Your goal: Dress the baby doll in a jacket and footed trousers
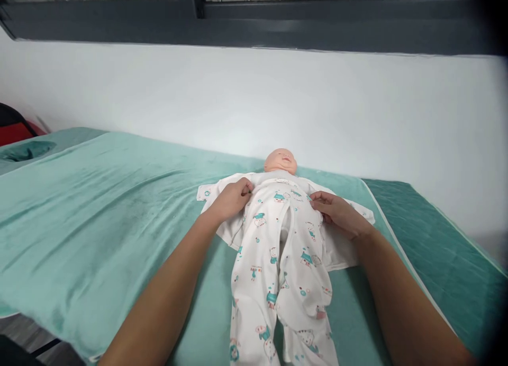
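Observation:
A baby doll (281, 161) lies on its back, head toward the wall. White baby pants (265, 260) with a print of small figures cover its body and legs, and a slit runs down between the legs. Under them a white baby shirt (342, 252) spreads out at both sides. My left hand (234, 198) is closed at the left end of the pants' waist, its fingers curled on the cloth. At the right end of the waist, my right hand (336, 211) pinches the edge of the pants between thumb and fingers. The doll's limbs are hidden under the clothes.
A light green sheet (99, 239) covers the bed, wrinkled at the left. Darker green cloth (432, 239) lies at the right. Behind stands a white wall (198, 96) below a dark window frame (317, 27). A red and black object (14, 127) sits at the far left.

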Motion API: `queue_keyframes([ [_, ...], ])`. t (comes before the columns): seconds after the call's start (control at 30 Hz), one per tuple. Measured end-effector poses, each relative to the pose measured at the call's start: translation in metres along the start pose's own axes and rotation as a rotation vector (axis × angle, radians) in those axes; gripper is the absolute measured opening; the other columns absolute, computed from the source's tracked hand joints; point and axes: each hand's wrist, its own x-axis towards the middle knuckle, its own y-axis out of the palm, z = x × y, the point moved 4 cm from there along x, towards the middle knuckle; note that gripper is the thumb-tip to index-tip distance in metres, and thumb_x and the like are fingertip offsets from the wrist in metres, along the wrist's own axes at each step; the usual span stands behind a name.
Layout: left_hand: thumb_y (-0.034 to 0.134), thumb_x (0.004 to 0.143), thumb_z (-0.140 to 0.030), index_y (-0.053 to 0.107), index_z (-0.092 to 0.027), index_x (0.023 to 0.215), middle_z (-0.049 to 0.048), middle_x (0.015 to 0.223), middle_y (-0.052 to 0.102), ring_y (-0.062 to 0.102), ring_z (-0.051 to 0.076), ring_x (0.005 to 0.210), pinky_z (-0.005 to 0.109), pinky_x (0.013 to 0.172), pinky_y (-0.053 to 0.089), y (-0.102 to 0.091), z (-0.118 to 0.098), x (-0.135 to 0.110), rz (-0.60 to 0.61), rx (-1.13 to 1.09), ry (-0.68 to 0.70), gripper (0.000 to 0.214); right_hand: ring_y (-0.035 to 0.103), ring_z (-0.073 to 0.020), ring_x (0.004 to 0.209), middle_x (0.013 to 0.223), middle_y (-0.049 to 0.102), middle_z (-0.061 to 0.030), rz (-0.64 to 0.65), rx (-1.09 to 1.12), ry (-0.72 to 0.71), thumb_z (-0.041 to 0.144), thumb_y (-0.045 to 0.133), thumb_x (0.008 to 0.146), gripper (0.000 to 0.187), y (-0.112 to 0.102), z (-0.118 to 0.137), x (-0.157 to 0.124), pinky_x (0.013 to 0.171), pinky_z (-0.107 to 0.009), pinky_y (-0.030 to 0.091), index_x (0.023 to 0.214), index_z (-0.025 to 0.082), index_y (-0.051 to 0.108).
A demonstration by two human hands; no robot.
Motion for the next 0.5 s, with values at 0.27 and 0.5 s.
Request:
queue_keyframes([
  [0.27, 0.05, 0.074, -0.015, 0.059, -0.021, 0.089, 0.001, 0.091, 0.066, 0.057, 0.018, 0.082, 0.03, 0.07, 0.043, 0.013, 0.006, -0.01, 0.042, -0.265, -0.049, 0.019, 0.049, -0.0113, 0.068, 0.076, 0.055, 0.0035, 0.093, -0.04, 0.014, 0.034, 0.08, 0.069, 0.029, 0.002, -0.002, -0.004, 0.062, -0.024, 0.04, 0.085, 0.021, 0.059],
  [0.5, 0.06, 0.07, -0.013, 0.057, -0.018, 0.098, -0.0007, 0.09, 0.064, 0.057, 0.013, 0.079, 0.026, 0.071, 0.043, 0.013, 0.013, -0.014, 0.345, -0.719, -0.175, 0.029, 0.042, -0.0088, 0.059, 0.065, 0.048, 0.0066, 0.122, -0.066, 0.086, 0.034, 0.074, 0.074, 0.024, 0.001, -0.008, -0.008, 0.06, -0.024, 0.036, 0.069, 0.02, 0.054],
])
